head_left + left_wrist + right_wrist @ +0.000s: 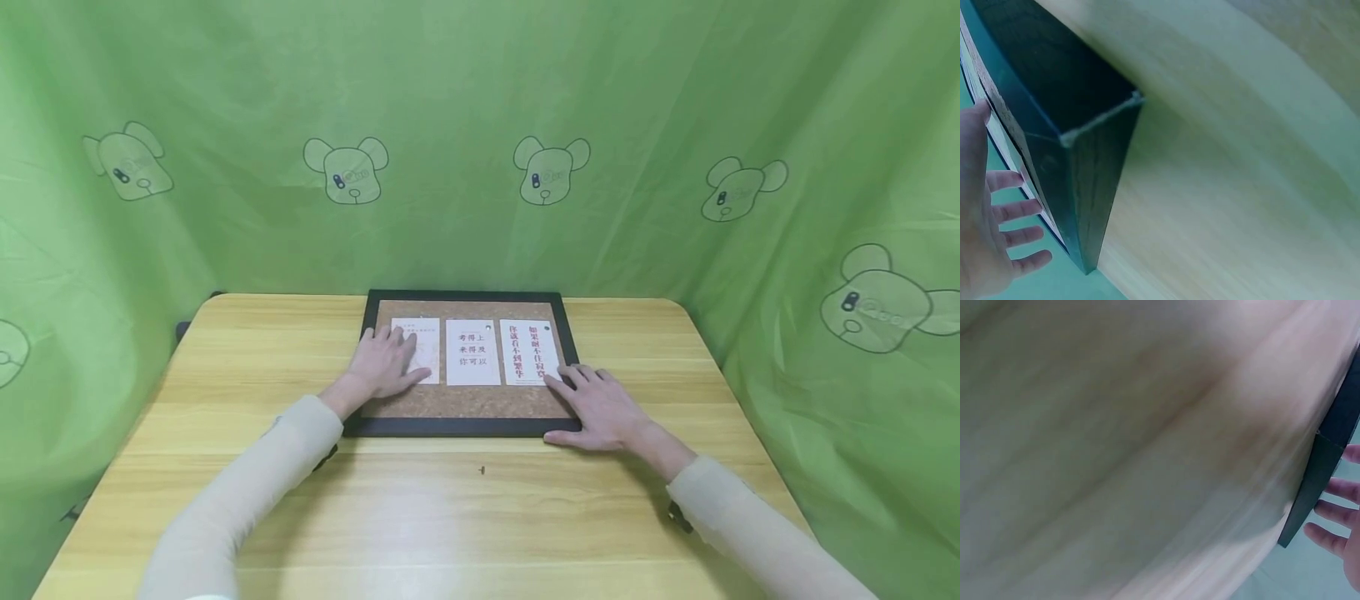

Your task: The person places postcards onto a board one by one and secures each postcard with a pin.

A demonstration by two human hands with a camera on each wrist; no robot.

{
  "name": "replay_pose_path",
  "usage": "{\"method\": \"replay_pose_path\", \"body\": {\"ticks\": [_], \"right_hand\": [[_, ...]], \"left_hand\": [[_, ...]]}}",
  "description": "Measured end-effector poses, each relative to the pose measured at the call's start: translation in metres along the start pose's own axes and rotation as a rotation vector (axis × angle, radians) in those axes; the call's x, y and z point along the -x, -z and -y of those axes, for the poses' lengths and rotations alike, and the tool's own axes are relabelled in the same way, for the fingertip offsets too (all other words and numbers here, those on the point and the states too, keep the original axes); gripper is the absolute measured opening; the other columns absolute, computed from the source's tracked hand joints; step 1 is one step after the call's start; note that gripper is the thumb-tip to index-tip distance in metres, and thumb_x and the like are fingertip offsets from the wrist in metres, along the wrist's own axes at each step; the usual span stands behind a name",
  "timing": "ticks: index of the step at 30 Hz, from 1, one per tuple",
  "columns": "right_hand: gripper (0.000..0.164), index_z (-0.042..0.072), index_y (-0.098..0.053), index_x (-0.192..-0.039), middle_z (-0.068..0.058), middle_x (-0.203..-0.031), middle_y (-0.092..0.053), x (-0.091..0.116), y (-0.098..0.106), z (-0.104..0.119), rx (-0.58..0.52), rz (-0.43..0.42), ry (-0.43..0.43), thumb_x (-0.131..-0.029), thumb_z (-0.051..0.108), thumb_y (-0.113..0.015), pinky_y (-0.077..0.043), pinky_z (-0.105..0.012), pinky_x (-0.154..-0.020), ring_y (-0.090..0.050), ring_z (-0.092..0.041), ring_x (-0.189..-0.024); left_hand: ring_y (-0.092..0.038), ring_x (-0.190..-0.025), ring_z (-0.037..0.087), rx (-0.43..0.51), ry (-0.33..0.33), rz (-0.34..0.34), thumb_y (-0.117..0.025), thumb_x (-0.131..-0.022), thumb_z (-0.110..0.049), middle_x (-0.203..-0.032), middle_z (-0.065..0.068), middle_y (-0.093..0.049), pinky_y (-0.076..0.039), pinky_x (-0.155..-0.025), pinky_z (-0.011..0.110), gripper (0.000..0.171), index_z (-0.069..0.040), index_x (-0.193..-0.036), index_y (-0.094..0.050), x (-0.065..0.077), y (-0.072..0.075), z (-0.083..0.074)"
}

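A framed cork board (pixel 465 403) lies at the back of the table, three printed white cards side by side on it. My left hand (pixel 381 363) is over the board's left side, fingers spread on the left card (pixel 428 346) and partly covering it. The middle card (pixel 472 375) has a pale pin at its top right, and the right card (pixel 530 354) a dark one. At the board's lower right corner is my right hand (pixel 603 412), fingers extended along the black frame (pixel 465 427). In the right wrist view its fingertips overlap the frame's outer edge.
A tiny brown pin-like piece (pixel 482 470) lies on the wooden table (pixel 420 517) in front of the board. Green curtains (pixel 450 233) with bear-head outlines hang behind the table and along both sides.
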State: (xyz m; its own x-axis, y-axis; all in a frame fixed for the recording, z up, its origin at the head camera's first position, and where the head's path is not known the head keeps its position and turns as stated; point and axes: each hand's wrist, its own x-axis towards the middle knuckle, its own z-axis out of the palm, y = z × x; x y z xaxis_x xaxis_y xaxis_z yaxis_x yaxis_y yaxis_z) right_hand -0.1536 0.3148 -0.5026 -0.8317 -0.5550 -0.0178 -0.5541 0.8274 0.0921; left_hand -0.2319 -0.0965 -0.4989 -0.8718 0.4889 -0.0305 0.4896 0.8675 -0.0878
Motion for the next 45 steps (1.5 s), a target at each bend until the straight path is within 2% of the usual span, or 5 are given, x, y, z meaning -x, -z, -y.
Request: {"method": "replay_pose_path", "body": {"ticks": [14, 22, 30, 38, 45], "right_hand": [[0.101, 0.019, -0.047, -0.159, -0.017, -0.156, -0.053, -0.002, 0.013, 0.01, 0.026, -0.041, 0.038, -0.087, 0.089, -0.052, -0.049, -0.065, -0.112, -0.052, -0.039, -0.143], [0.092, 0.018, -0.055, -0.151, -0.014, -0.148, -0.06, -0.004, 0.021, 0.028, 0.039, -0.126, 0.107, -0.088, 0.084, -0.058, -0.053, -0.059, -0.107, -0.057, -0.035, -0.135], [0.086, 0.02, -0.06, -0.147, -0.009, -0.138, -0.065, -0.004, 0.026, 0.046, 0.034, -0.176, 0.121, -0.087, 0.083, -0.059, -0.056, -0.051, -0.102, -0.062, -0.029, -0.124], [0.085, 0.017, -0.062, -0.144, -0.009, -0.136, -0.066, -0.002, 0.026, 0.062, 0.04, -0.209, 0.126, -0.087, 0.081, -0.061, -0.056, -0.05, -0.1, -0.062, -0.031, -0.123], [0.077, 0.017, -0.066, -0.136, -0.009, -0.134, -0.068, 0.001, 0.026, 0.077, 0.039, -0.236, 0.167, -0.088, 0.077, -0.063, -0.056, -0.051, -0.102, -0.063, -0.03, -0.122]], "left_hand": [[-0.054, -0.139, 0.04, -0.014, 0.003, 0.012, -0.038, -0.102, -0.076, -0.153, 0.018, -0.058, -0.049, -0.109, 0.056, 0.085, -0.012, -0.156, -0.05, 0.001, -0.001, 0.001], [-0.053, -0.14, 0.041, -0.009, 0.003, 0.009, -0.037, -0.102, -0.076, -0.154, 0.018, -0.057, -0.048, -0.111, 0.058, 0.085, -0.012, -0.157, -0.049, 0.003, -0.001, 0.001], [-0.051, -0.144, 0.042, -0.009, -0.001, 0.01, -0.037, -0.103, -0.075, -0.156, 0.018, -0.055, -0.047, -0.113, 0.058, 0.085, -0.012, -0.158, -0.047, 0.004, -0.001, 0.001], [-0.053, -0.141, 0.042, -0.024, -0.001, 0.006, -0.037, -0.103, -0.075, -0.153, 0.018, -0.058, -0.048, -0.111, 0.058, 0.084, -0.012, -0.157, -0.049, 0.003, -0.002, 0.0], [-0.051, -0.144, 0.043, -0.025, -0.001, 0.023, -0.036, -0.103, -0.074, -0.156, 0.019, -0.056, -0.044, -0.117, 0.062, 0.084, -0.011, -0.157, -0.048, 0.002, 0.0, 0.0]]}}
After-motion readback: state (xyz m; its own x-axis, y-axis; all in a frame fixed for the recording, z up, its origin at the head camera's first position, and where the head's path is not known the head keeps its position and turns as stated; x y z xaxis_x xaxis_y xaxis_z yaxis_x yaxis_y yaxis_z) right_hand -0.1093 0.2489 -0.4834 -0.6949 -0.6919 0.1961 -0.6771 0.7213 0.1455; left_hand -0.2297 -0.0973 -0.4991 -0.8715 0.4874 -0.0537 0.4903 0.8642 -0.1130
